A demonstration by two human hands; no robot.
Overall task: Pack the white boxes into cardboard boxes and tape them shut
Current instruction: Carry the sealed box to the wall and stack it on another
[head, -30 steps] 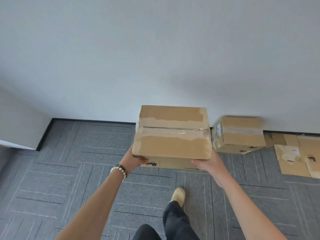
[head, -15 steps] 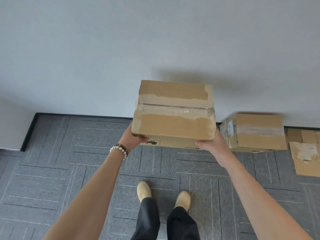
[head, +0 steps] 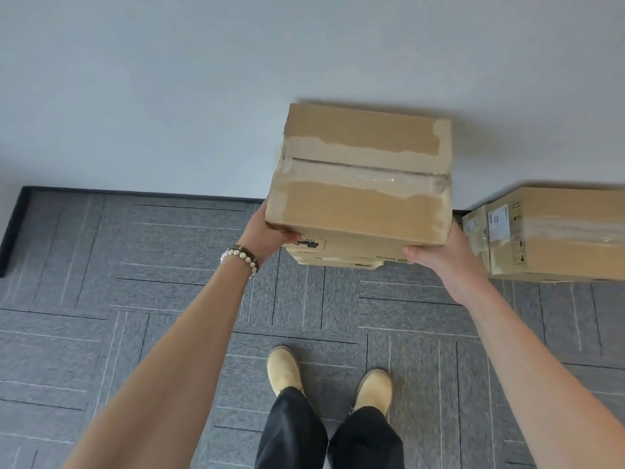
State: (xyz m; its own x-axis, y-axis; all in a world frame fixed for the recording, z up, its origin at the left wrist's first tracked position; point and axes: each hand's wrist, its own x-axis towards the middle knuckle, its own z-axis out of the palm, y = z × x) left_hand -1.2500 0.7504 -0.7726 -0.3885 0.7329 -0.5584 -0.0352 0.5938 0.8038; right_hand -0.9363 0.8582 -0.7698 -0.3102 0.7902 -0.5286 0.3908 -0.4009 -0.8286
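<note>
left hand (head: 267, 231) thumb curled over box's near left corner | right hand (head: 446, 262) cups near right corner | taped box (head: 362, 187) held aloft between both | step: stowing; next: lower beside floor box (head: 554, 231), beyond right fingers

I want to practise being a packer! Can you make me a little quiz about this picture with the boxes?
1. True or false: the cardboard box held up in front of the wall is taped shut.
2. Which wrist wears the bead bracelet? A) left B) right C) neither
3. Fill in: the second taped box sits on the ____ against the wall.

Key:
1. True; clear tape runs along its top seam.
2. A; the left hand and right hand grip the box's lower corners.
3. Floor, the grey carpet.
</note>
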